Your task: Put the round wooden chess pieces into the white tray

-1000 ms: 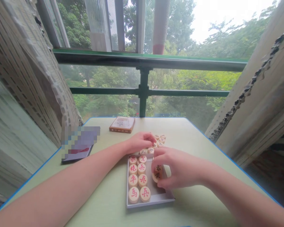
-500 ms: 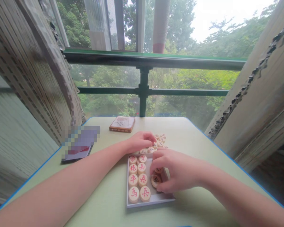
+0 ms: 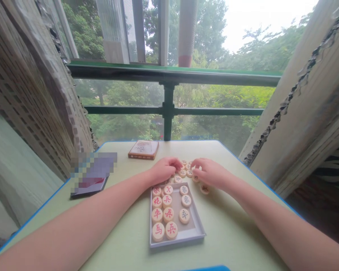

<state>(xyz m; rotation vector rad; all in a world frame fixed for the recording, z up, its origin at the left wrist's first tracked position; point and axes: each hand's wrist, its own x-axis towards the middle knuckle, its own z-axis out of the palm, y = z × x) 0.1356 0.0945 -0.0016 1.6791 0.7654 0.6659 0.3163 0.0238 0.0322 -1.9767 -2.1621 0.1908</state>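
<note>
Loose wooden Chinese chess pieces (image 3: 182, 173) lie in a cluster beyond a shallow white box (image 3: 196, 229). At the cluster's left edge my left hand (image 3: 166, 168) rests with its fingers curled; whatever they may hold is hidden. My right hand (image 3: 211, 171) is at the cluster's right side, thumb and forefinger apart and touching or just above the pieces. Inside the box, red-marked pieces (image 3: 168, 214) stand in two columns on the left, some apparently stacked. Three dark-marked pieces (image 3: 184, 216) sit in a column on the right. One loose piece (image 3: 205, 189) lies below my right hand.
A flat brown-edged box (image 3: 143, 149) lies toward the table's far edge. On the left is a dark flat object (image 3: 94, 178), partly blurred out. The pale green table (image 3: 124, 241) has a blue rim, and a blue edge (image 3: 211, 268) shows at the bottom. Curtains hang both sides.
My right hand has left the box and moved up to the loose pieces, uncovering the dark-marked pieces in the box. My left hand stays beside the cluster. The view has shifted slightly.
</note>
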